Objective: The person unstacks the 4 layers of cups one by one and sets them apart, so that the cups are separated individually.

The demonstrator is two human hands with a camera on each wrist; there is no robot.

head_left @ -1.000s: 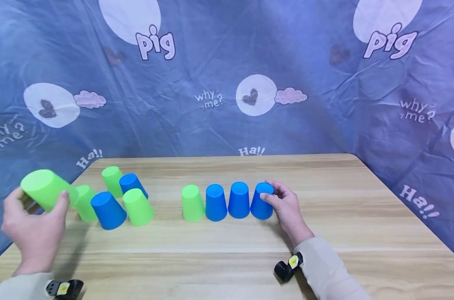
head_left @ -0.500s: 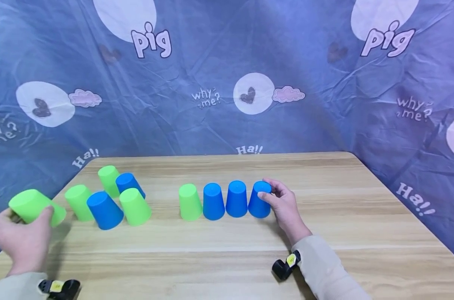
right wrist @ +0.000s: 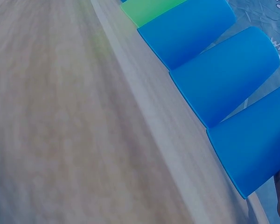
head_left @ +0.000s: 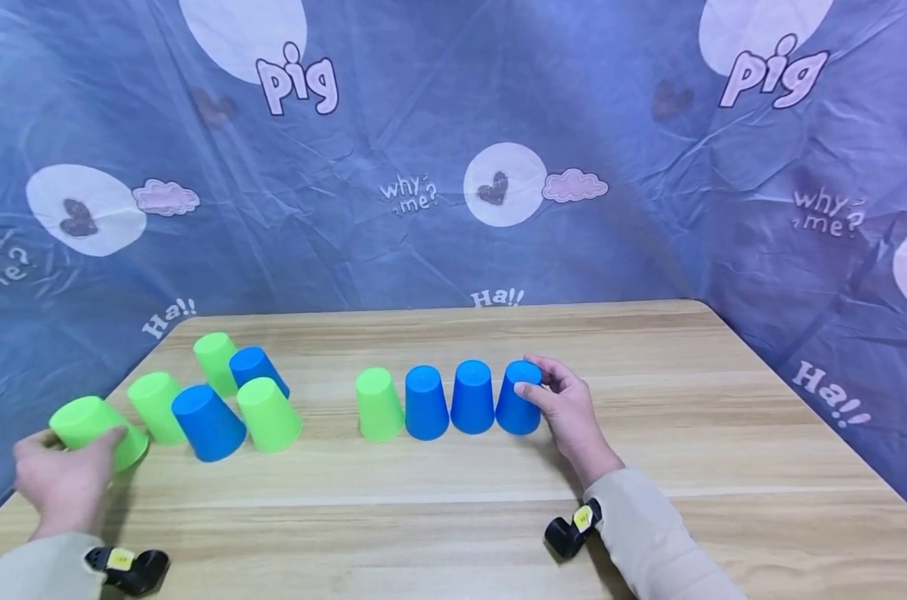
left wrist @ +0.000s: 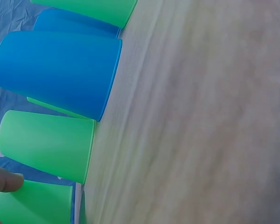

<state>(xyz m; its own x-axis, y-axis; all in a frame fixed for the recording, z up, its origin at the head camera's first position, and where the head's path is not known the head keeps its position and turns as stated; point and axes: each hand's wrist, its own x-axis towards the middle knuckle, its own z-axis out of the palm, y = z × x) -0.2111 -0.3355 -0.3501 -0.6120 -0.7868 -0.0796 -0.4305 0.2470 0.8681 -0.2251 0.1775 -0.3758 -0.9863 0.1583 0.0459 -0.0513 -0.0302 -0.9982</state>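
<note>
My left hand (head_left: 67,479) grips an upside-down green cup (head_left: 97,429) at the left of the table, thumb on its near side. In the left wrist view that green cup (left wrist: 32,201) shows at the lower left, beside another green cup (left wrist: 46,144). On the right, my right hand (head_left: 569,412) pinches the rightmost blue cup (head_left: 519,404), which stands mouth down at the end of a row. The row continues leftward with a blue cup (head_left: 472,400), another blue cup (head_left: 427,406) and a green cup (head_left: 380,407).
By the left hand stands a loose cluster of upside-down cups: a green cup (head_left: 157,408), a blue cup (head_left: 209,425), a green cup (head_left: 269,417), and behind them a green cup (head_left: 215,362) and a blue cup (head_left: 254,367). A printed blue cloth (head_left: 393,258) hangs behind the table (head_left: 393,533).
The green cup in my left hand came down from above the table, first leftward, then slightly back right beside the cluster. The right hand stays on its blue cup.
</note>
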